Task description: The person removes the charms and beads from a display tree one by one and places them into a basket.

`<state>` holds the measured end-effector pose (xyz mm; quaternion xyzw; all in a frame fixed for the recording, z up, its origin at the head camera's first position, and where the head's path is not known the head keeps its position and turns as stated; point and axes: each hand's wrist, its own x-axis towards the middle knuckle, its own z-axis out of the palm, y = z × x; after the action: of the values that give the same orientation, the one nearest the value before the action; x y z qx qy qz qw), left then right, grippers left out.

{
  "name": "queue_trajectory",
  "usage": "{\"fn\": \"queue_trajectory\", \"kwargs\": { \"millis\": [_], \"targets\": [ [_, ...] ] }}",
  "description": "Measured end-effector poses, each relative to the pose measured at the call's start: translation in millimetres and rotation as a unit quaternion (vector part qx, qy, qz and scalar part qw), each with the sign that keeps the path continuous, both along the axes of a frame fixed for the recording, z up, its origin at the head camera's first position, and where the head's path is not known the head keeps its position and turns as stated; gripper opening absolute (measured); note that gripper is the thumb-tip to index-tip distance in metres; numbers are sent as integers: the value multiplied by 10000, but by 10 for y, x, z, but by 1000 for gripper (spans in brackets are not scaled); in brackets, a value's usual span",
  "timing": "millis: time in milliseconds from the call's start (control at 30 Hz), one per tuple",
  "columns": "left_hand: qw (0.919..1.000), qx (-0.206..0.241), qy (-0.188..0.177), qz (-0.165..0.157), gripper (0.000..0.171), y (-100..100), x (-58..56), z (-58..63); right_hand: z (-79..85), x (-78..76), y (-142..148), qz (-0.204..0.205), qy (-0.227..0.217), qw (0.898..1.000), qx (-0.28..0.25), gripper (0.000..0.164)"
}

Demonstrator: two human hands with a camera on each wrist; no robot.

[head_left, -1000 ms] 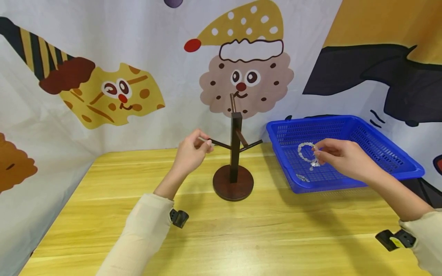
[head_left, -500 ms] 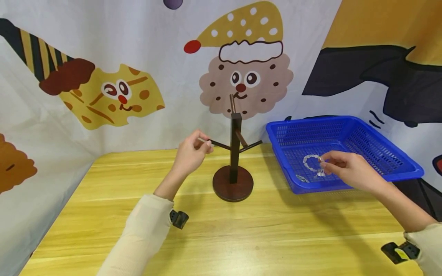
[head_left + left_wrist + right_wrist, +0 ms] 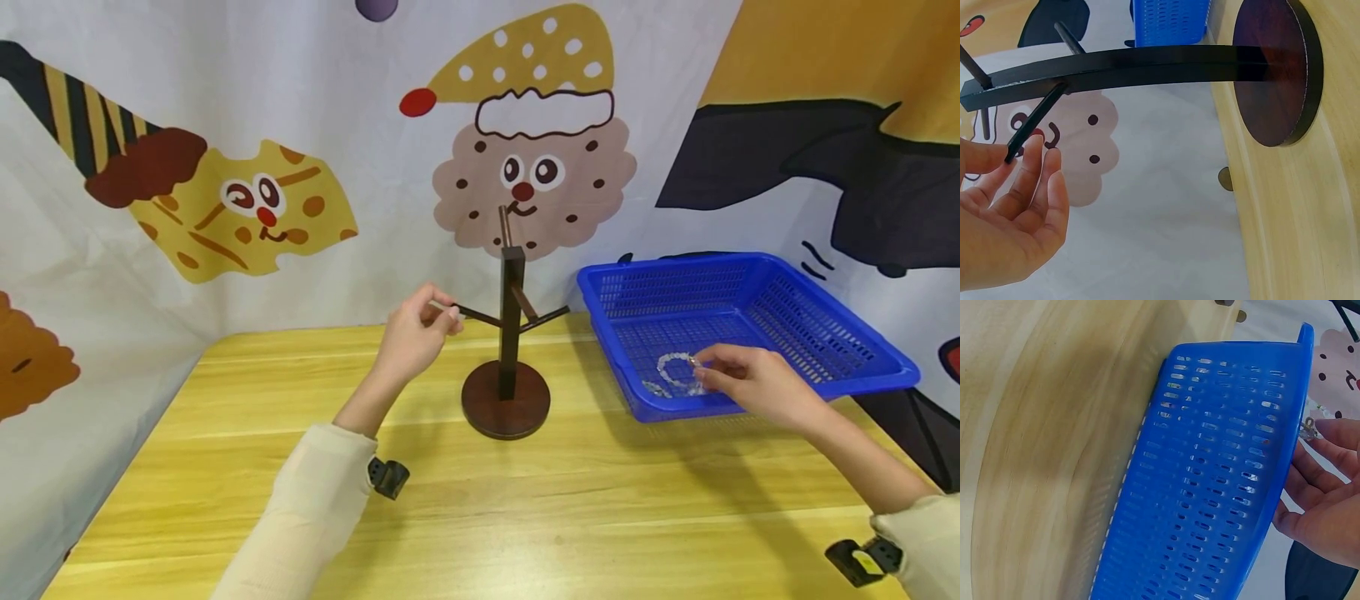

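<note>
My left hand (image 3: 414, 335) pinches the tip of the left peg (image 3: 477, 315) of a dark wooden jewelry stand (image 3: 510, 342) with a round base. The left wrist view shows that peg (image 3: 1036, 122) between thumb and fingers. At the right, my right hand (image 3: 757, 385) pinches a clear beaded bracelet (image 3: 662, 367) by one side, low over the blue plastic basket (image 3: 613, 354). In the right wrist view the basket wall hides most of the bracelet; a small metallic bit (image 3: 1309, 429) shows at my fingertips. Another clear, shiny piece (image 3: 654, 388) lies in the basket's front left corner.
The stand and basket are on a light wooden table (image 3: 480, 517). Behind them hangs a white cloth (image 3: 375, 100) with cartoon prints. Other pegs, such as the right one (image 3: 551, 317), stick out from the post.
My right hand has moved down and slightly right with the bracelet, deeper toward the basket floor. The left hand stays on the peg.
</note>
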<state>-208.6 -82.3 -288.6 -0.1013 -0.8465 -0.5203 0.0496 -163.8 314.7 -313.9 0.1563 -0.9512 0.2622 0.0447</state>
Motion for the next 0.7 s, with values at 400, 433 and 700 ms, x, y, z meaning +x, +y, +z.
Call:
{"fn": "queue_trajectory", "kwargs": {
  "millis": [400, 433, 700],
  "targets": [
    [9997, -95, 207, -118, 18, -58, -8, -40, 101, -37, 15, -91, -207, 9997, 88, 20],
    [9996, -113, 221, -110, 19, -76, -7, -43, 115, -42, 12, -94, -189, 9997, 95, 21],
    [9985, -487, 125, 222, 27, -376, -10, -113, 166, -74, -13, -345, 296, 9988, 192, 29]
  ]
}}
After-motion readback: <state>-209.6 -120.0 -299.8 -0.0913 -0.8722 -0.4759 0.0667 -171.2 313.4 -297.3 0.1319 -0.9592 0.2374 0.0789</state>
